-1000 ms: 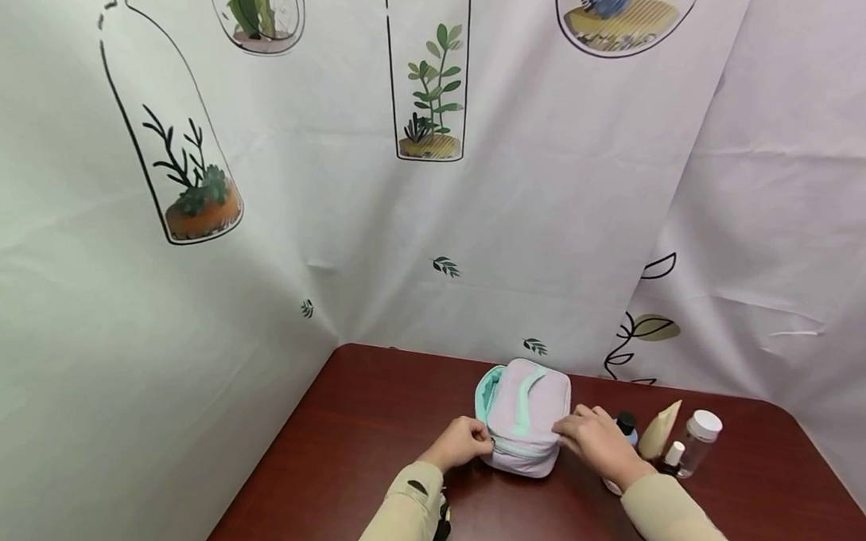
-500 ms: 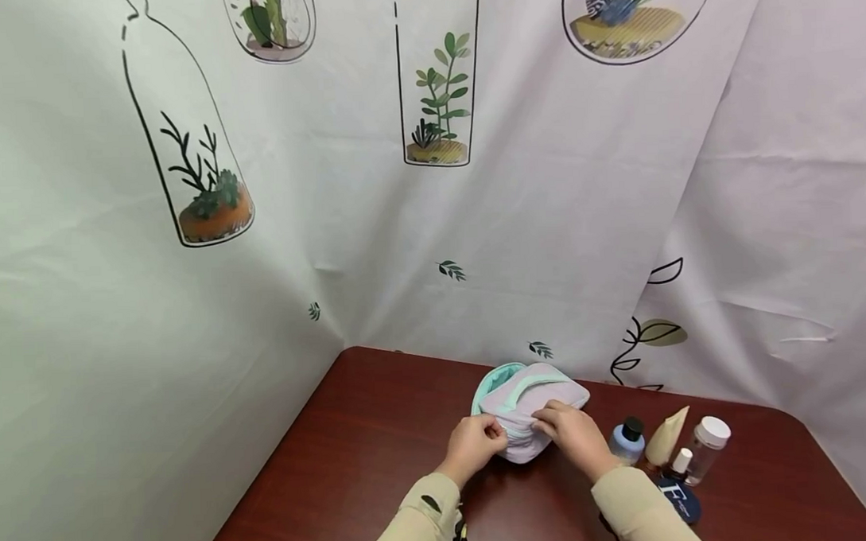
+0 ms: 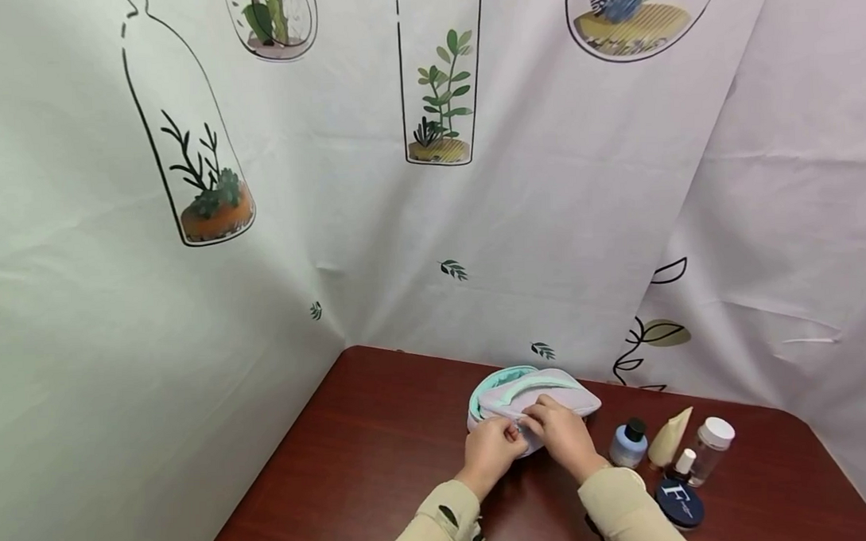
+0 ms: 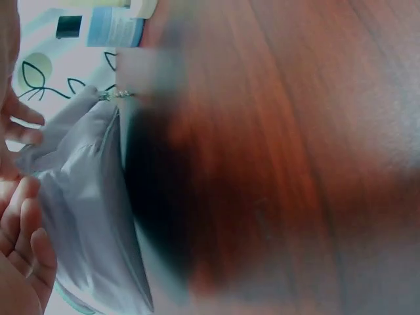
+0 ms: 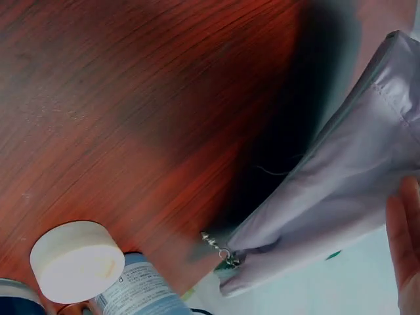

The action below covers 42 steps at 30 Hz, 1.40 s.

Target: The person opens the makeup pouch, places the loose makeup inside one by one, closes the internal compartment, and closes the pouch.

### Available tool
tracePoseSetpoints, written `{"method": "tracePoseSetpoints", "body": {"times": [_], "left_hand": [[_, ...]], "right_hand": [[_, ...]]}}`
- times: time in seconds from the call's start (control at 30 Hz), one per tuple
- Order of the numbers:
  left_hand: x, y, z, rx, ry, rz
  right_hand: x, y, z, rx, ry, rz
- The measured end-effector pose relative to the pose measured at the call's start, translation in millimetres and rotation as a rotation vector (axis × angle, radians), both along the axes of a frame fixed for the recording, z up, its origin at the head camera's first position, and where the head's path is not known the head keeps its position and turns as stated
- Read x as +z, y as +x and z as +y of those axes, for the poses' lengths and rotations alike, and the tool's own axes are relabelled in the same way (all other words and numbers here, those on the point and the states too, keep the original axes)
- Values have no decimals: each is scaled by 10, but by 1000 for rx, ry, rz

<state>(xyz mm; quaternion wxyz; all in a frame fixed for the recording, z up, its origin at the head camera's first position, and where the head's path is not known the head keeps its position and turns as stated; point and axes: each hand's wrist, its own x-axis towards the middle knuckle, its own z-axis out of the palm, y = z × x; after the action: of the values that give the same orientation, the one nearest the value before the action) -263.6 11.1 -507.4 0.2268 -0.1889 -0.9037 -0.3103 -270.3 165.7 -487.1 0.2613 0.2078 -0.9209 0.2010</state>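
Note:
A lilac cosmetic bag (image 3: 575, 401) with a mint carry strap and mint lining sits toward the back of the table, partly unzipped on its left side. My left hand (image 3: 491, 453) pinches its front edge along the zip. Close beside it, my right hand (image 3: 562, 435) grips the same edge with thumb and fingertips. The fingers cover the zip pull, if it is there. The side wall of the bag (image 4: 88, 210) looks creased in the left wrist view. At one corner of it hangs a small metal clasp (image 5: 226, 256), visible in the right wrist view.
Right of the bag stand a blue bottle (image 3: 628, 447), a cream tube (image 3: 670, 439), a clear white-capped jar (image 3: 710, 450), a small white-topped bottle (image 3: 682, 465) and a round dark-blue tin (image 3: 679, 504). A white lid (image 5: 77, 262) shows near them. A patterned curtain backs the table.
Both hands have moved rightward along the front edge and drawn closer together. The bag has tilted and turned, its lid now leaning right. More of the blue bottle and the dark-blue tin shows.

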Motion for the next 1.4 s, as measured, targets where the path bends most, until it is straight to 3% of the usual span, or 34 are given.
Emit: {"method": "tracePoseSetpoints", "body": {"times": [0.13, 0.23, 0.4, 0.47, 0.67, 0.77, 0.87, 0.97, 1.07, 1.13, 1.2, 1.3, 1.4], "left_hand": [[-52, 4, -16, 17, 31, -24], [-77, -8, -51, 12, 64, -46], [-64, -6, -44, 11, 100, -38], [-69, 7, -10, 29, 95, 23], [-134, -11, 116, 95, 13, 377], [-145, -25, 141, 124, -23, 409], [-133, -22, 121, 100, -98, 387], [-98, -25, 50, 8, -134, 353], [-36, -75, -69, -61, -43, 298], [0, -143, -163, -50, 47, 231], [20, -219, -259, -12, 85, 125], [-4, -330, -376, 28, -31, -20], [-69, -390, -442, -34, -237, -92]], "right_hand": [[-8, -5, 86, 40, 13, -71], [-43, -7, 180, -1, 10, -121], [-112, -35, 249, -86, -26, -82], [-118, -46, 240, -96, -53, -60], [-68, -67, 169, -106, -119, -3], [-63, -68, 138, -87, -115, 18], [-77, -47, 148, -76, -109, -4], [-102, -21, 225, -59, -107, -6], [-139, -6, 361, 4, -70, 48], [-158, 3, 463, 51, -24, 68], [-179, 11, 555, 76, 21, 32], [-181, 46, 646, 68, 75, -136], [-155, 92, 678, 40, 97, -293]]}}
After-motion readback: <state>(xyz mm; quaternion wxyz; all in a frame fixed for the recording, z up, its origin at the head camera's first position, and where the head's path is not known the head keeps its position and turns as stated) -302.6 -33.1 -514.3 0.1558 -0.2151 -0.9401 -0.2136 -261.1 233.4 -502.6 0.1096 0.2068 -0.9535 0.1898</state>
